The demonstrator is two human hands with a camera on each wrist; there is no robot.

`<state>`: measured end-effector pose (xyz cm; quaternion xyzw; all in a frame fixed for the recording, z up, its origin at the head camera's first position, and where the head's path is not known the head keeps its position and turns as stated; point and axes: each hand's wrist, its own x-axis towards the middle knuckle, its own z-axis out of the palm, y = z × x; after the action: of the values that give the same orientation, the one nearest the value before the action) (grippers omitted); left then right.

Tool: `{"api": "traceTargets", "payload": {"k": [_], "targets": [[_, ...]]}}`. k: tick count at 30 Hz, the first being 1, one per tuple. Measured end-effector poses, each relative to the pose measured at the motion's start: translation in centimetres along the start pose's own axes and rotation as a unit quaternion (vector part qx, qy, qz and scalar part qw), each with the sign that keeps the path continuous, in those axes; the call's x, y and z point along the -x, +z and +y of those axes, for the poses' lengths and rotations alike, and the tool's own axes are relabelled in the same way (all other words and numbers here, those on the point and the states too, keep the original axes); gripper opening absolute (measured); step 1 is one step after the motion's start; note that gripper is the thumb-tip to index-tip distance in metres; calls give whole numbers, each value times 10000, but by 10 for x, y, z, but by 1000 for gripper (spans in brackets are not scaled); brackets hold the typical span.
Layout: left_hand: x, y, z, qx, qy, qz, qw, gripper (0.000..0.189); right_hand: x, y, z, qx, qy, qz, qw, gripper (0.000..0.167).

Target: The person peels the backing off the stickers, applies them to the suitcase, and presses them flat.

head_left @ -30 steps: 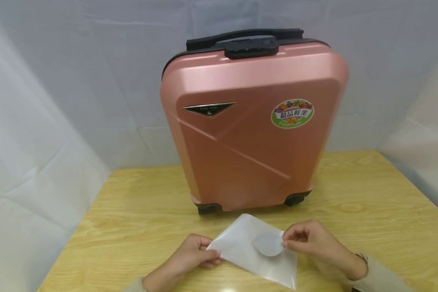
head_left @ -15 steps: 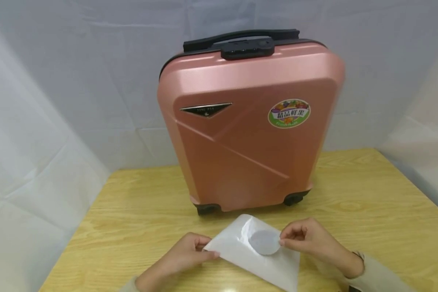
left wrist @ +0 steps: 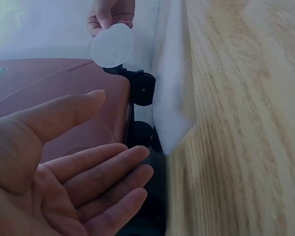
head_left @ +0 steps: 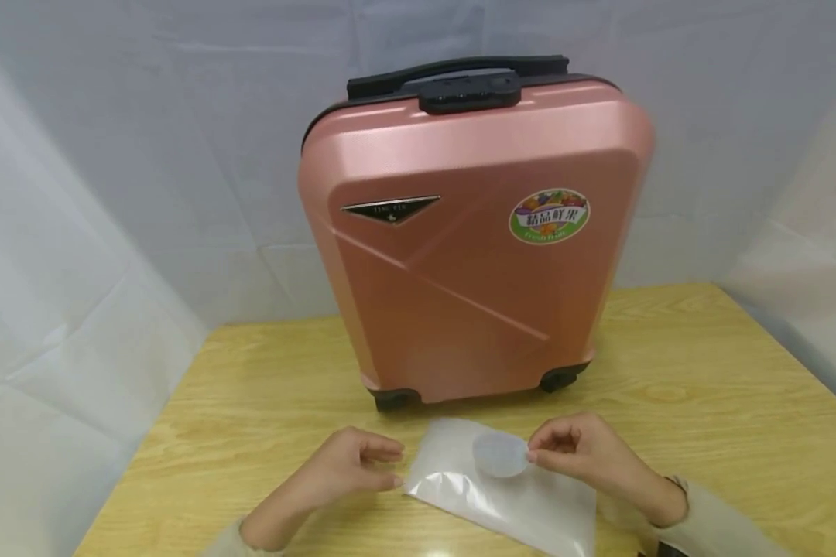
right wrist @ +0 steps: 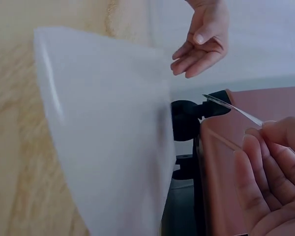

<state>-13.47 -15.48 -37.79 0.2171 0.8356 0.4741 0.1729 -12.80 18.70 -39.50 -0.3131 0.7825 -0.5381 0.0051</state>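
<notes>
My right hand (head_left: 592, 464) pinches a round whitish sticker (head_left: 499, 454) at its right edge, between thumb and fingertip. In the right wrist view the sticker (right wrist: 231, 108) shows almost edge-on. Beneath it in the head view is a glossy white sheet (head_left: 453, 495), which looks blurred in the left wrist view. My left hand (head_left: 351, 468) holds nothing; its fingers and thumb are spread apart just left of the sheet. Behind both hands stands a pink suitcase (head_left: 453, 309), with an oval fruit sticker (head_left: 549, 216) at the upper right of its front.
A wooden table (head_left: 251, 387) carries everything, its far edge behind the suitcase. White cloth (head_left: 146, 155) hangs at the back and sides. The suitcase has a black handle (head_left: 460, 68) on top and black wheels (head_left: 560, 377) below.
My left hand has let go of the white sheet and opened, moving slightly left. The sheet has dropped away from it. My right hand, still pinching the round sticker, has shifted slightly left and up.
</notes>
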Motion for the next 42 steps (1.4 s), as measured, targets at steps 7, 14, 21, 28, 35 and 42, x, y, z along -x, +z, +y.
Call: {"api": "traceTargets", "payload": {"k": [7, 14, 21, 28, 35, 42], "targets": [[-8, 2, 16, -482, 427, 132, 9978, 40, -4, 3, -6, 55, 283, 169, 9994, 5], [-22, 12, 34, -512, 940, 223, 9940, 34, -11, 9, -9, 21, 193, 428, 9989, 5], [-31, 20, 43, -355, 1212, 262, 9916, 30, -16, 12, -11, 80, 195, 654, 9976, 6], [-36, 25, 54, -122, 1398, 266, 9898, 28, -22, 14, -13, 258, 82, 827, 9962, 4], [-43, 37, 66, -206, 1525, 326, 9876, 25, -25, 14, -15, 32, -57, 851, 9964, 3], [-48, 43, 67, -102, 1564, 441, 9867, 23, -27, 15, -17, -50, -140, 893, 9959, 4]]}}
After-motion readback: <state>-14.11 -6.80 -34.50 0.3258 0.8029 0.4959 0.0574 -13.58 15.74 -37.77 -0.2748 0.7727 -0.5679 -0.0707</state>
